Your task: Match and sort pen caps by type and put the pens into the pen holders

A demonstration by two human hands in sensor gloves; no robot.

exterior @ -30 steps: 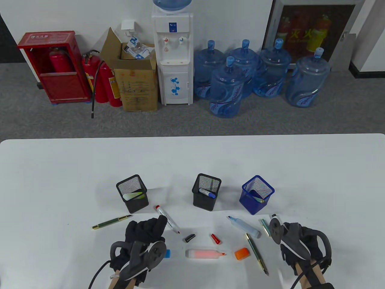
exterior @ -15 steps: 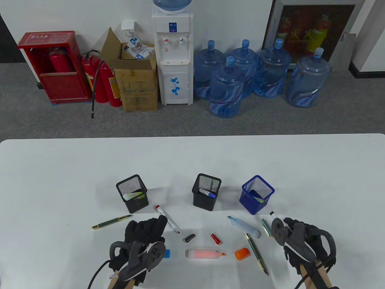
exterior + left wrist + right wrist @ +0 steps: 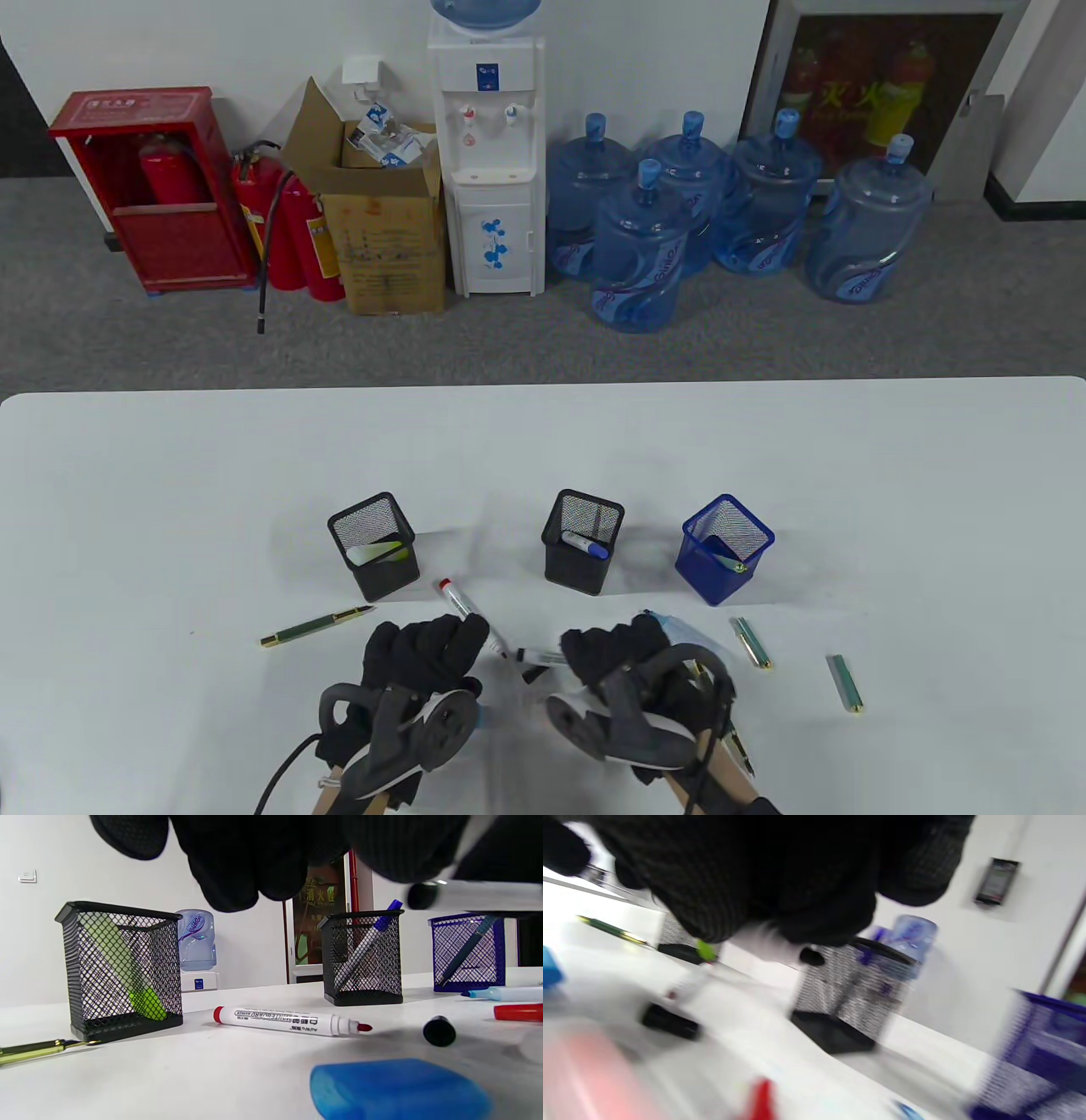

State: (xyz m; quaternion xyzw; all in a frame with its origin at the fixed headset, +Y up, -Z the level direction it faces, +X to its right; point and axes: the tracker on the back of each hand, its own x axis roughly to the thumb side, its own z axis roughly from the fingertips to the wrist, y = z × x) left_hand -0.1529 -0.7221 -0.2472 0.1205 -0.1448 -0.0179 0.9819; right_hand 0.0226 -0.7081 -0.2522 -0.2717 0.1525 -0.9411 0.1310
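three mesh pen holders stand upright in a row on the tabletop: a black one [image 3: 374,548] on the left with a green highlighter leaning inside, a black one [image 3: 583,542] in the middle with a blue-capped marker, and a blue one [image 3: 726,549] on the right with a slim pen. an uncapped red whiteboard marker [image 3: 290,1021] lies in front of the left holder, a loose black cap [image 3: 439,1031] and a red cap [image 3: 518,1013] to its right. a blue cap [image 3: 398,1089] lies nearest. a green-and-gold pen [image 3: 316,626] lies left, two slim green caps [image 3: 752,643] [image 3: 845,682] right. a white marker with a black end [image 3: 471,894] is held above the tabletop.
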